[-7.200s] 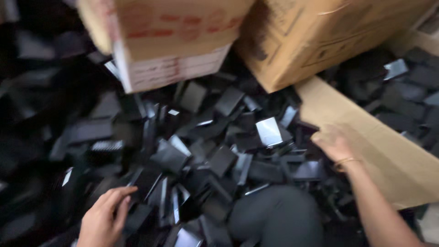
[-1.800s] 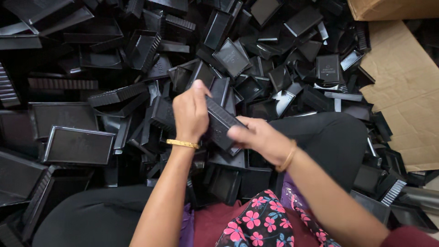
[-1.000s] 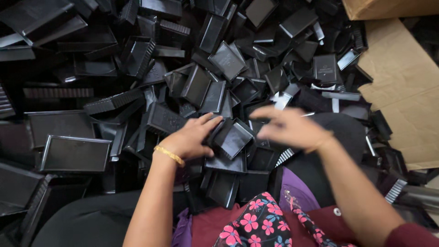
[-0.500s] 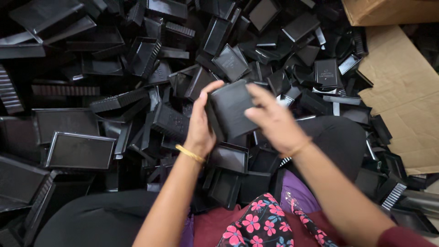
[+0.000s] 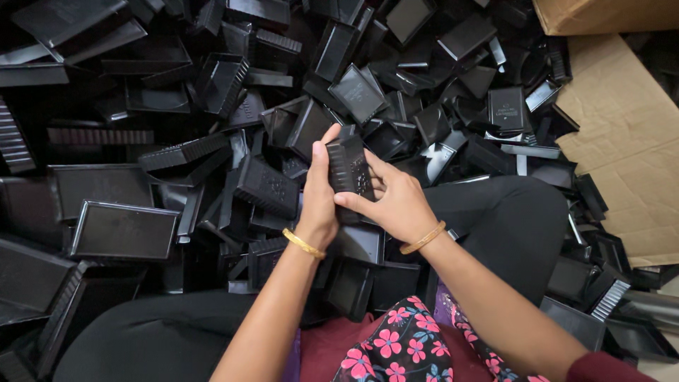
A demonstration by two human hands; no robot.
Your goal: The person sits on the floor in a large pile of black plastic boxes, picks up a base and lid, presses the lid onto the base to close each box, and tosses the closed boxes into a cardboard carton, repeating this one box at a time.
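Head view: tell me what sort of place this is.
Probably an informal sorting or packing workshop, worked from the floor. A big loose heap of black plastic trays surrounds the seated person, flattened cardboard lies alongside, and the left hand and right hand together hold one black tray.

The tray (image 5: 349,168) looks like thin black plastic — ribbed on its walls, faintly shiny. The pile (image 5: 212,106) around it is the same plastic, some flat faces glossy, others matt. The cardboard (image 5: 622,141) is brown, matt paper, creased. Both bangles (image 5: 303,243) gleam like metal — the trousers (image 5: 509,219) are matt black cloth.
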